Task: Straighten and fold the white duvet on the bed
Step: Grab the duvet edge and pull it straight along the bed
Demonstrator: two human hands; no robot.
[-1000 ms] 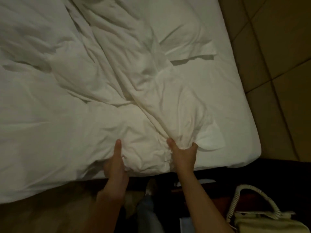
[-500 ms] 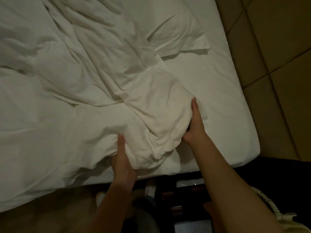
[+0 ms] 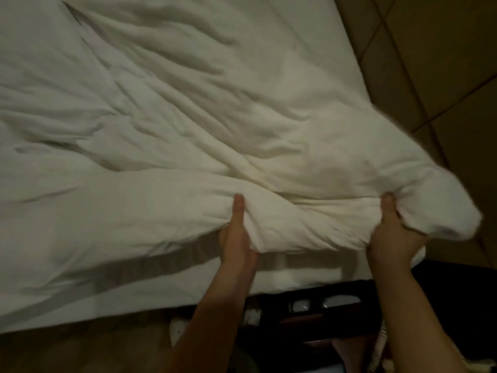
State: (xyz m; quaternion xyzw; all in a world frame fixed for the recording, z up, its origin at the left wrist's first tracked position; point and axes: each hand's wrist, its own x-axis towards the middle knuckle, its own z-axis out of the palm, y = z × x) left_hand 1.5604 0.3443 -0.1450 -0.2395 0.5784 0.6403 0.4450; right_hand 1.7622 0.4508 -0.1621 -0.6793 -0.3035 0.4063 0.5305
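White, soft, rumpled cotton duvet (image 3: 188,125) lies bunched across the bed (image 3: 309,275), its near edge lifted. Left hand (image 3: 236,238) and right hand (image 3: 392,235) each clutch a fistful (thumbs on top); it looks light and floppy, best gripped at the corners.

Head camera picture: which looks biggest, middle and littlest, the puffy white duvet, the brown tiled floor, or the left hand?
1. Puffy white duvet, biggest by far.
2. Brown tiled floor at the right.
3. Left hand, littlest; it grips the duvet's edge, as does the similar-sized right hand.
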